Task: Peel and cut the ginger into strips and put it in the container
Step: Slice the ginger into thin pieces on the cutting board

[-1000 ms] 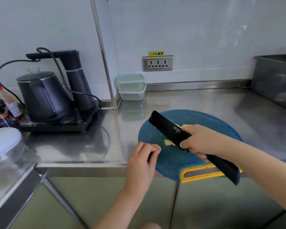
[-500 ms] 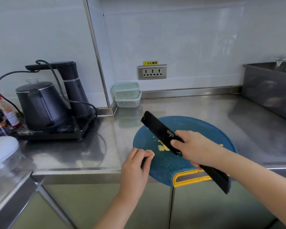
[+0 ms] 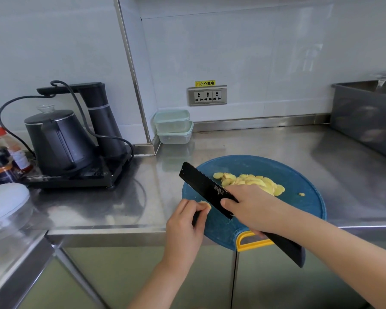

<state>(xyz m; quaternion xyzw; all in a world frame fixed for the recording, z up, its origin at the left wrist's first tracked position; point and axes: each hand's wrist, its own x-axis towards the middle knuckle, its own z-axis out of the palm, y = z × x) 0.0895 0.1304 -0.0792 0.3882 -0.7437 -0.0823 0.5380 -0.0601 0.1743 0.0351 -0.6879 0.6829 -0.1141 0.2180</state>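
1. A black kettle (image 3: 58,141) stands far left; two stacked containers (image 3: 173,127) sit by the wall.
2. The left hand (image 3: 184,221) pinches a small ginger piece (image 3: 206,205) at the left edge of the cutting board (image 3: 303,197).
3. The right hand (image 3: 252,207) grips the knife (image 3: 204,186) (blade angled up-left).
4. A heap of ginger slices (image 3: 254,181) lies on the board behind that hand.

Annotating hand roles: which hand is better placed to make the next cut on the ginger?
Probably the right hand: it grips the knife, blade over the cutting board beside the ginger slices. The left hand only pinches a small ginger piece.
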